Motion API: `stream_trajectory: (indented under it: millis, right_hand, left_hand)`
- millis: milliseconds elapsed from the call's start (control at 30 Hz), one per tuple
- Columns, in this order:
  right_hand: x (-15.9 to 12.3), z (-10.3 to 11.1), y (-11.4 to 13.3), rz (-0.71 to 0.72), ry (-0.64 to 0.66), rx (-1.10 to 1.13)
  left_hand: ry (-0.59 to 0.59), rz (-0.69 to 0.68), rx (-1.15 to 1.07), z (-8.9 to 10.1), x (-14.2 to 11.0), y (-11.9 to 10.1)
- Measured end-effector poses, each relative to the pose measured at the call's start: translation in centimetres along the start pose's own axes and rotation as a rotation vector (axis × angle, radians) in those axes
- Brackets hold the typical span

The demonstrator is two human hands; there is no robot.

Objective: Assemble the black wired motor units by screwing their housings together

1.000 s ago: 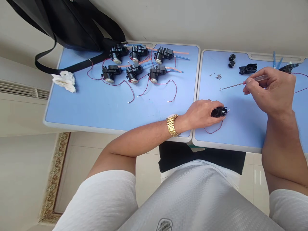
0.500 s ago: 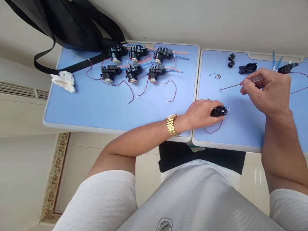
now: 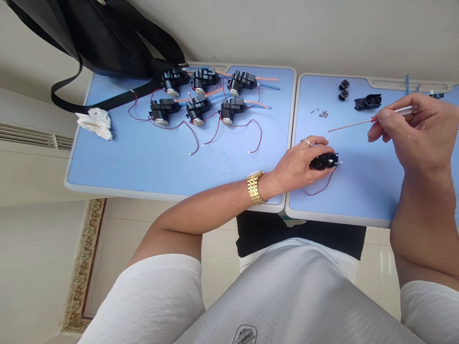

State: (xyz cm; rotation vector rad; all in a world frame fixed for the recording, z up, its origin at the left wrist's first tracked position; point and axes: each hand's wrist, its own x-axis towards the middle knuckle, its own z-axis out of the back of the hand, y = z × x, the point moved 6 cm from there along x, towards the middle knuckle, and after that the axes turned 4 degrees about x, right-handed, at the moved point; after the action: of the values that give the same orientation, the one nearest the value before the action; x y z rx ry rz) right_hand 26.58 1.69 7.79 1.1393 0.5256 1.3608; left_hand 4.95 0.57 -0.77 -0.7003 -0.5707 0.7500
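My left hand [image 3: 299,162] is closed around a black motor housing [image 3: 324,161] near the front of the right-hand table. A twisted red-and-black wire [image 3: 321,191] trails from the housing and ends in a small white connector. In my right hand [image 3: 416,129] is a slim screwdriver [image 3: 362,123] with a clear handle, its shaft pointing left. The tip is up and left of the right hand, above the housing in the picture; a tiny screw seems to be on it, too small to be sure. Several loose screws [image 3: 323,114] lie just beyond the tip.
Two small black round parts [image 3: 344,90] and a black casing piece [image 3: 368,102] lie at the back of the right table [image 3: 311,91]. Several assembled motor units [image 3: 233,111] with tubes and wires, a crumpled tissue [image 3: 95,123] and a black bag [image 3: 107,43] are on the left table.
The screwdriver tip has stayed near its spot while my right hand shifted left, then right and the shaft tilted. My left hand has turned the housing slightly, and its index finger has lifted away.
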Motion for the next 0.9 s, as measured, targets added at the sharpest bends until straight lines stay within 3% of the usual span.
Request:
stream_trajectory:
  millis: [333,900]
  right_hand:
    - [-0.7,0.4,1.2,-0.032,0.102,0.031]
    - [-1.0,0.9,1.7,-0.007,0.132,-0.051]
  left_hand:
    - [-0.019,-0.066,-0.078,0.4,-0.1,-0.8]
    - [-0.047,-0.100,-0.044,-0.2,-0.2,-0.1]
